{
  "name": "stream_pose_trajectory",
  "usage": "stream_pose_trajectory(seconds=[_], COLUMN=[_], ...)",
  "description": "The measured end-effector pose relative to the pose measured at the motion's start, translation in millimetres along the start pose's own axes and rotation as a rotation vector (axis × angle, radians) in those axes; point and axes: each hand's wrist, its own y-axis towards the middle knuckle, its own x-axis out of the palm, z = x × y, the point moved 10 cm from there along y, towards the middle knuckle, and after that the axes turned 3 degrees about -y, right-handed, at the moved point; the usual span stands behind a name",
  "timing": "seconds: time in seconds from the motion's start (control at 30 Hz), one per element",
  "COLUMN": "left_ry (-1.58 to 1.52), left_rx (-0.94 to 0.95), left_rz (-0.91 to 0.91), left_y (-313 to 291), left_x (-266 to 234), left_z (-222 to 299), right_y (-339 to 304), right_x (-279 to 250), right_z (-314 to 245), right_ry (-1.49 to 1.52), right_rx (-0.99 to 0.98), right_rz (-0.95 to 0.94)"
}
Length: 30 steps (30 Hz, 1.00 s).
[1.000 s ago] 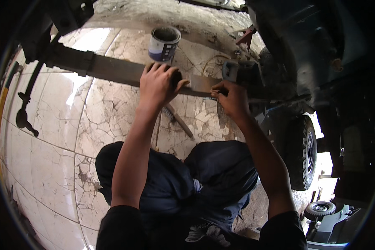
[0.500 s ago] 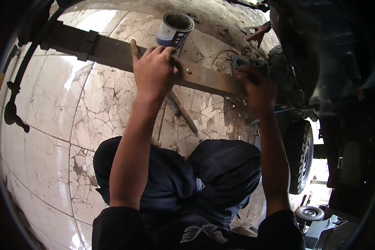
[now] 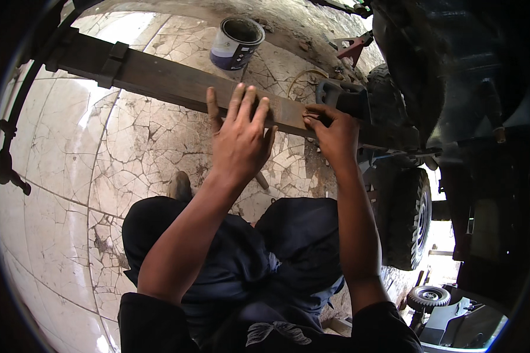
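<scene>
A long rusty leaf spring (image 3: 176, 76) with a clip around it at the left runs across in front of me, sloping down to the right. My left hand (image 3: 238, 138) lies over its near edge, fingers spread out on the top leaf and holding nothing. Just to the right, my right hand (image 3: 335, 132) is closed in a pinch at the spring's top face. Something small and dark seems to sit between its fingertips, too little to make out. Below my left hand shows the handle of a brush (image 3: 262, 180); its bristles are hidden.
Beyond the spring a paint can (image 3: 238, 44) stands on the cracked tile floor (image 3: 153, 129). A red stand (image 3: 353, 48) is farther right. Dark vehicle parts and a tyre (image 3: 415, 220) fill the right side. A thin dark bar (image 3: 9, 126) hangs at the far left.
My right hand has come left along the spring into a pinch. My left hand has shifted right and its fingers have spread, covering where a bolt head showed. The view has shifted slightly.
</scene>
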Motion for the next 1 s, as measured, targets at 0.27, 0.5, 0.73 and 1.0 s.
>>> stream_pose_trajectory(seconds=[0.27,0.5,0.73,1.0], left_ry=[-0.055,0.041,0.044,0.027], left_rx=[0.019,-0.003,-0.040,-0.032], left_rz=[-0.029,-0.012,-0.064,-0.081], left_y=[18.4,12.6,15.2,17.0], left_x=[7.3,7.8,8.9,11.0], left_z=[-12.1,-14.9,-16.5,-14.1], right_y=[-13.1,18.3,20.2,14.3], right_x=[-6.7,10.3,10.9,9.6], right_z=[15.0,7.0,15.3,16.4], right_ry=[-0.046,-0.048,-0.144,-0.073], right_rx=[-0.055,0.054,0.046,0.014], right_rz=[0.035,-0.055,-0.190,-0.121])
